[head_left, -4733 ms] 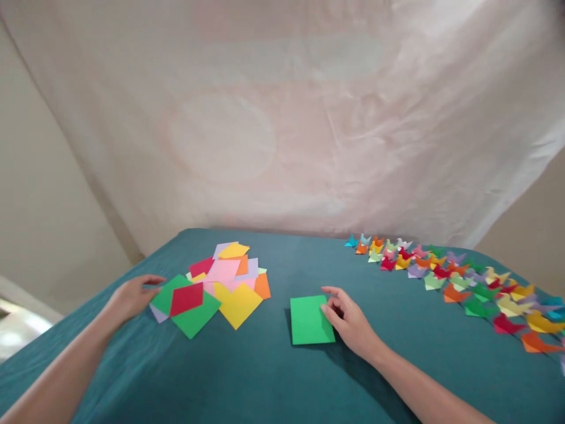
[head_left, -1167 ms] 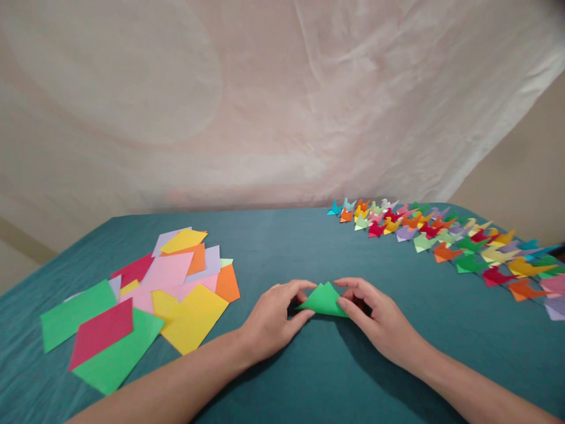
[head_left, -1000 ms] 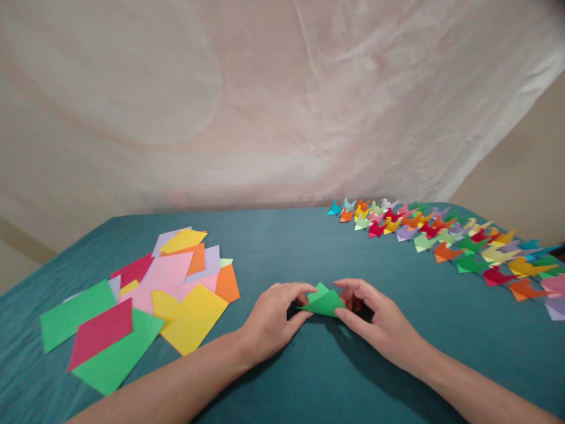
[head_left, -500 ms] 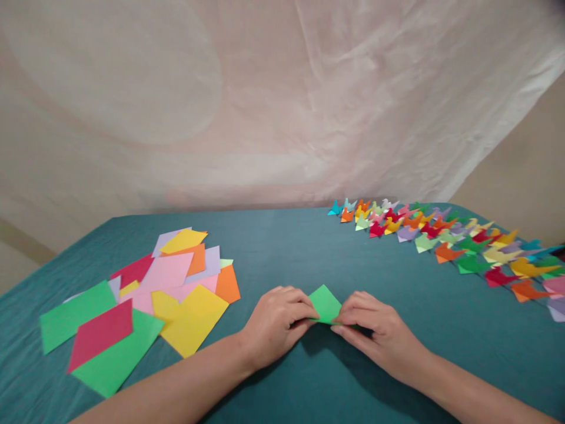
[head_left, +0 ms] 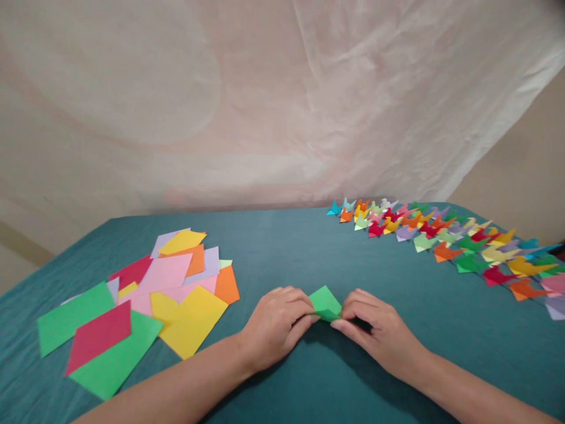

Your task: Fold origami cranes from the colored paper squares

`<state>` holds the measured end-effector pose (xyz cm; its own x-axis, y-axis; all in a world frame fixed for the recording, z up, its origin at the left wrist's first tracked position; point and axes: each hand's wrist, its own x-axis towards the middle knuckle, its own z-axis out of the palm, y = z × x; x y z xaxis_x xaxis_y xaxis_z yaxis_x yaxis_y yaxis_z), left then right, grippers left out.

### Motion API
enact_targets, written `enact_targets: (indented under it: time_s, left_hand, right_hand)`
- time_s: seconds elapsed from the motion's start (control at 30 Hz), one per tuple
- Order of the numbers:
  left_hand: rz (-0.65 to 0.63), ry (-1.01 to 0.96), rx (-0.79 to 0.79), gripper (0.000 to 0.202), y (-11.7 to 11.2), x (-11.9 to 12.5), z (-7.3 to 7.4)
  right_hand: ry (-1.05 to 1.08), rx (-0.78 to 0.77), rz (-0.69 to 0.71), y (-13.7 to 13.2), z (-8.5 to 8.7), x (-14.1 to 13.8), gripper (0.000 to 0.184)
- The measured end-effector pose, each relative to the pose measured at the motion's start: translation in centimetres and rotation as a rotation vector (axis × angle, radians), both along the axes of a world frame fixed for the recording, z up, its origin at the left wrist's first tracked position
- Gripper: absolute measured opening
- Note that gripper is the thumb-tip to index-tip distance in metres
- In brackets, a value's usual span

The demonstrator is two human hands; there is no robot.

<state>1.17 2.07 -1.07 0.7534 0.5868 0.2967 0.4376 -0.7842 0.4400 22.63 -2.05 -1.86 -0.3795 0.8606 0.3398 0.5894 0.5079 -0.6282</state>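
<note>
A small folded green paper [head_left: 325,301] lies on the teal tablecloth [head_left: 286,247] near the front middle. My left hand [head_left: 276,321] pinches its left side with curled fingers. My right hand [head_left: 375,327] pinches its right side, thumb and fingers pressed together. Only the upper diamond-shaped part of the green paper shows between the two hands.
A loose pile of flat coloured paper squares [head_left: 145,294] lies at the left. Several folded paper birds in many colours [head_left: 445,238] stand in rows at the right back. A pale cloth backdrop [head_left: 265,100] hangs behind the table.
The green sheet was flat under my right hand, then became a triangle, then a smaller diamond. My left hand came over from the pile. In the last half second the hands barely moved.
</note>
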Motion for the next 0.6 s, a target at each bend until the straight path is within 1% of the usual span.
enact_targets:
  time_s: [0.1,0.17,0.33,0.47,0.53,0.6]
  left_hand:
    - [0.024,0.025,-0.010,0.023,0.0,0.1,0.3]
    - [0.045,0.027,-0.031,0.025,0.1,0.2,0.4]
    - [0.109,0.019,-0.104,0.026,0.2,0.1,0.4]
    - [0.159,0.027,-0.140,0.021,0.1,0.1,0.5]
    - [0.149,0.032,-0.105,0.026,-0.2,0.2,0.8]
    - [0.082,0.075,-0.034,0.030,-0.8,0.2,1.2]
  right_hand:
    - [0.040,-0.095,-0.012,0.1,0.1,0.0,0.026]
    - [0.055,-0.125,-0.028,0.1,0.1,0.1,0.026]
    - [0.054,-0.115,-0.070,0.4,-0.3,0.1,0.022]
    - [0.040,-0.106,-0.107,0.7,-0.6,0.2,0.020]
    - [0.025,-0.101,-0.129,0.8,-0.7,0.2,0.019]
    - [0.016,-0.095,-0.139,0.9,-0.8,0.2,0.020]
